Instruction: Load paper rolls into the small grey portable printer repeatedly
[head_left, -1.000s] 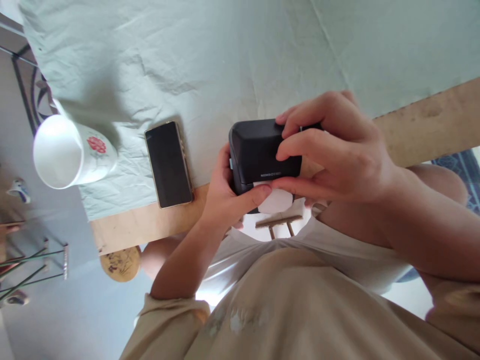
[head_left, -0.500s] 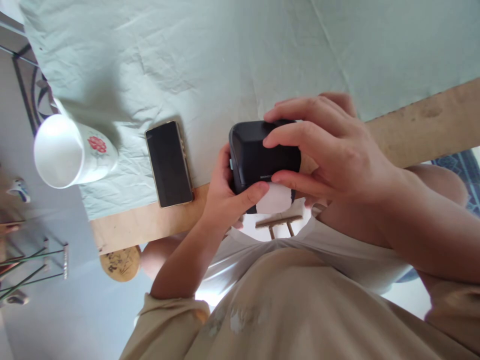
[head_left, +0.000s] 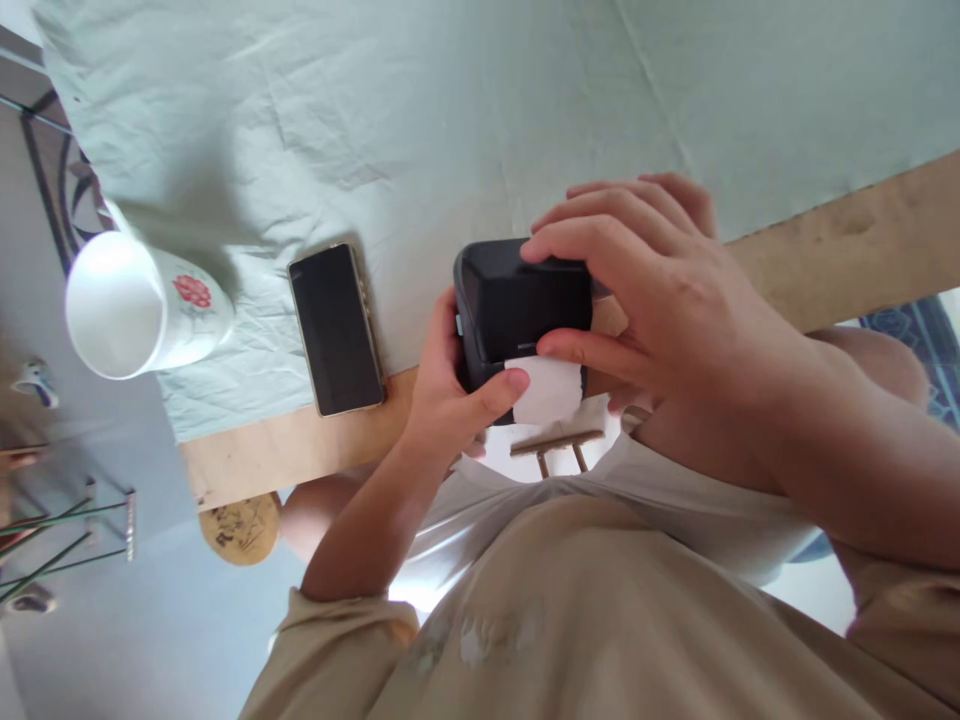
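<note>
A small black label printer (head_left: 525,290) with faint lettering is held up near the table edge, and white paper (head_left: 547,390) shows at its near side. My left hand (head_left: 457,390) grips it from the left, thumb lying across the near corner by the paper; its other fingers are partly hidden behind the case. From the right, my right hand (head_left: 645,270) has its thumb on the near edge of the top and its index finger on the far edge. The remaining fingers of that hand are bent and raised beyond the case.
A phone (head_left: 336,330) lies on the pale green cloth (head_left: 420,120) left of my hands. Farther left stands a white cup (head_left: 150,310) with a red flower, close to the table's left edge. Below that edge is a round wooden stool (head_left: 240,528).
My right hand's fingers have shifted on the top; the index finger is now at the far edge and the other fingers are lifted farther. The printer has moved slightly left.
</note>
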